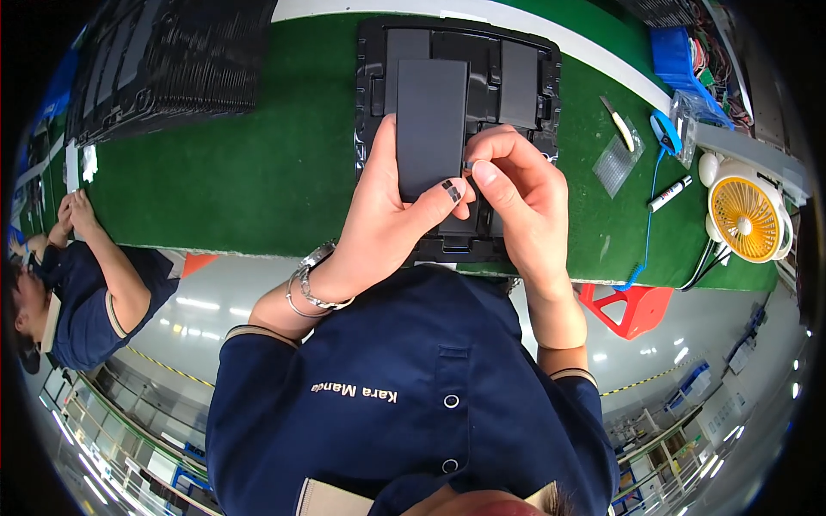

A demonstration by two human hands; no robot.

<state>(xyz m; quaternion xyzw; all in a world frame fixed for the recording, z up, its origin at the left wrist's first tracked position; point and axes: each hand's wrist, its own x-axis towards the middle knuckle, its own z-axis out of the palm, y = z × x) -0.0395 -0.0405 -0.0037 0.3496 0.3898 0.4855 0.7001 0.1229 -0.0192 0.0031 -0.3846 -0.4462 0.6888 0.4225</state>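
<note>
My left hand is closed around a flat, dark grey rectangular block, gripping its lower part with the long side tilted up. Small black squares sit on my left thumb. Beside the block's right edge, my right hand pinches thumb and forefinger on a small dark piece; its exact kind is too small to tell. Beneath both hands lies a black moulded tray with similar dark blocks in its compartments. My fingers and the held block hide part of it.
Stacked black trays stand at the left of the green table. To the right are a knife, a clear sheet, a marker, a blue cord and a fan. A co-worker sits far left; a red stool stands below.
</note>
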